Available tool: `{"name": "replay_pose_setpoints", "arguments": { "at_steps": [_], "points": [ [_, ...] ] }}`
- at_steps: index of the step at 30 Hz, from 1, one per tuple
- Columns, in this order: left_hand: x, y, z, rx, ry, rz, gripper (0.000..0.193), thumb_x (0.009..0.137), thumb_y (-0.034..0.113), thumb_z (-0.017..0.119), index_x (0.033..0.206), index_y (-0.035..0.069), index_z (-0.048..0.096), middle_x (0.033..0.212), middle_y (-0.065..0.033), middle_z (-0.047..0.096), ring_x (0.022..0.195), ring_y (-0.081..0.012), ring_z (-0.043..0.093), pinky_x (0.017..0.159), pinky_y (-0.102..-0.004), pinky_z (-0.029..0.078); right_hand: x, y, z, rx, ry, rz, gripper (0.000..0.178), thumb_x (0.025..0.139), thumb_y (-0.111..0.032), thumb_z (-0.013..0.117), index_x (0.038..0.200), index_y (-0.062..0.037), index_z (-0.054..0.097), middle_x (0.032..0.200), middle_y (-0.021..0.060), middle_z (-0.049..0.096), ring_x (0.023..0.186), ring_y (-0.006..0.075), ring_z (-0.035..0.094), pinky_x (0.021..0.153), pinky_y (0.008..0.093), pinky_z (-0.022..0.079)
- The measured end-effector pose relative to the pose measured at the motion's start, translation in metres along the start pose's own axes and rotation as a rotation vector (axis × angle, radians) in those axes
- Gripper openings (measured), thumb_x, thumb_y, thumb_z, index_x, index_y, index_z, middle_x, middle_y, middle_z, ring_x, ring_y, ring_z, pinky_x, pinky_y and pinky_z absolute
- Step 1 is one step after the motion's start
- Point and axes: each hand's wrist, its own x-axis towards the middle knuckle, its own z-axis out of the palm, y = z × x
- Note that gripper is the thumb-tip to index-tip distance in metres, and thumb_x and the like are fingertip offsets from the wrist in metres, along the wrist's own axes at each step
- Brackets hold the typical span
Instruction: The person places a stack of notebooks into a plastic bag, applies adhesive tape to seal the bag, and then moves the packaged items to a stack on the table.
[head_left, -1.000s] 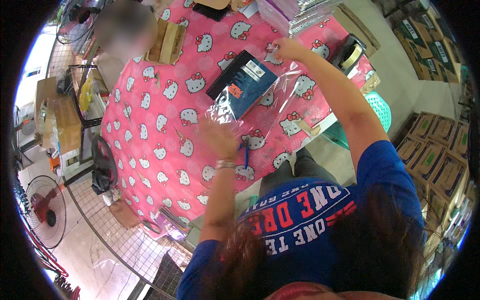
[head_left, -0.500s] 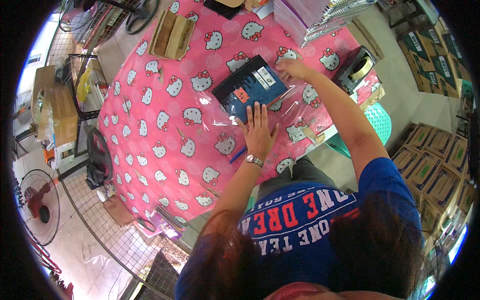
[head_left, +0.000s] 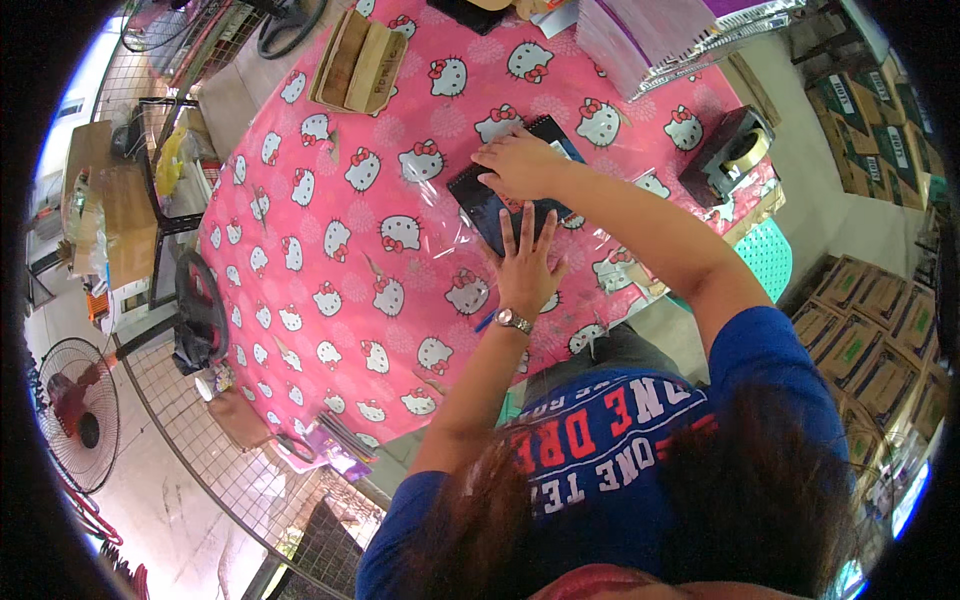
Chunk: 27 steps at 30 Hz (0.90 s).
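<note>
A dark blue spiral notebook point(head_left: 484, 211) lies tilted on the pink patterned tablecloth point(head_left: 330, 190), its black coil along the far left edge. Clear plastic film point(head_left: 428, 192) glints around it. My left hand point(head_left: 527, 272) rests palm down at the notebook's near edge, fingers spread over the lower cover, and a wristwatch point(head_left: 514, 320) circles that wrist. Across the upper cover lies my right hand point(head_left: 525, 166), its fingers stretched left toward the coil and hiding much of the cover. Neither hand grips anything that I can see. Beside my left wrist is a blue pen point(head_left: 485, 322), partly covered.
A tape dispenser point(head_left: 728, 157) stands at the table's right edge. Toward the back are a wooden holder point(head_left: 362, 66), a black phone point(head_left: 468, 12) and plastic-wrapped packs point(head_left: 640, 45). A green perforated stool point(head_left: 762, 262) and stacked cartons point(head_left: 868, 318) stand on the right.
My right hand has moved left from beside the notebook's right edge onto its upper cover. The left hand stays spread on the lower part. The whole view has shifted slightly.
</note>
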Motion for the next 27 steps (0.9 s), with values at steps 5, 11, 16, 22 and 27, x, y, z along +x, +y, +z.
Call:
{"name": "replay_pose_setpoints", "arguments": {
  "at_steps": [5, 11, 16, 22, 27],
  "points": [
    [0.002, 0.001, -0.011, -0.061, -0.032, 0.034, 0.076, 0.074, 0.045, 0.065, 0.141, 0.031, 0.034, 0.153, -0.0036, 0.017, 0.141, -0.0365, 0.009, 0.101, -0.0725, 0.006, 0.062, 0.042, -0.013, 0.155, -0.322, 0.162, 0.028, 0.088, -0.035, 0.051, 0.106, -0.02, 0.066, 0.114, 0.0087, 0.061, 0.109, 0.0267, 0.056, 0.094, 0.0443, 0.041],
    [0.006, -0.002, -0.012, -0.096, -0.022, 0.066, 0.067, 0.079, 0.045, 0.059, 0.141, 0.032, 0.036, 0.153, -0.0013, 0.017, 0.141, -0.0341, 0.012, 0.1, -0.0741, 0.004, 0.101, 0.084, 0.022, -0.144, 0.151, 0.33, 0.021, 0.086, -0.021, 0.052, 0.098, -0.0146, 0.068, 0.116, 0.0071, 0.055, 0.114, 0.0276, 0.049, 0.091, 0.0466, 0.041],
    [0.016, -0.017, 0.0, -0.076, 0.245, 0.076, 0.052, 0.081, 0.033, 0.06, 0.13, 0.022, 0.049, 0.14, -0.0043, 0.04, 0.13, -0.0342, 0.035, 0.101, -0.0734, 0.009, 0.083, 0.05, -0.023, -0.184, 0.344, 0.138, 0.023, 0.08, -0.018, 0.053, 0.099, -0.0123, 0.065, 0.108, 0.0053, 0.056, 0.107, 0.0226, 0.05, 0.09, 0.0448, 0.037],
    [0.051, -0.035, -0.01, -0.254, 0.54, -0.04, 0.04, 0.077, 0.012, 0.058, 0.117, 0.01, 0.055, 0.119, -0.0086, 0.051, 0.117, -0.0311, 0.043, 0.109, -0.0573, 0.017, -0.045, 0.0, -0.029, -0.256, 0.47, 0.103, 0.019, 0.075, -0.018, 0.055, 0.092, -0.013, 0.061, 0.101, 0.0029, 0.055, 0.102, 0.0208, 0.05, 0.09, 0.0455, 0.035],
    [0.106, -0.044, -0.056, 0.031, 0.336, 0.098, 0.033, 0.076, 0.013, 0.057, 0.109, 0.007, 0.058, 0.113, -0.0119, 0.056, 0.114, -0.0303, 0.047, 0.104, -0.0534, 0.025, -0.077, -0.002, 0.009, -0.2, 0.472, 0.123, 0.021, 0.079, -0.021, 0.052, 0.097, -0.0163, 0.06, 0.106, 0.0007, 0.054, 0.101, 0.0181, 0.049, 0.088, 0.0424, 0.036]
  ]
}}
